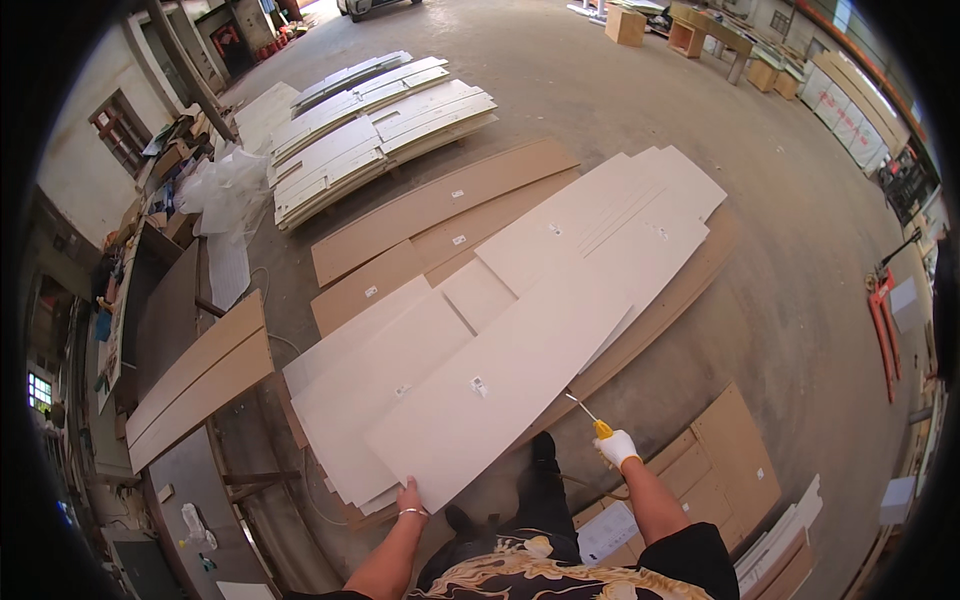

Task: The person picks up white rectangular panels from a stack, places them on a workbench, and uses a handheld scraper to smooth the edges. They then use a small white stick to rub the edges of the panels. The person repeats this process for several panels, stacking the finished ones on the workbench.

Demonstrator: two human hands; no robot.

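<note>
My bare left hand [410, 496], with a band at the wrist, is at the near edge of the top white board [500, 375] and grips it there. That long board lies aslant on a stack of white and brown panels. In my right hand [617, 448], which wears a white glove, is a yellow air blow gun [602, 429] with a thin metal nozzle. Its tip points up and left toward the stack's right edge, a little apart from it. A hose [600, 494] runs below this hand. Small white labels are stuck on several panels.
Stacked white panels [380, 130] lie farther off, with plastic wrap [222, 185] to their left. Brown boards [205, 380] lean at the left. More brown panels [700, 470] lie at my right. A red pallet jack [882, 320] stands at the far right.
</note>
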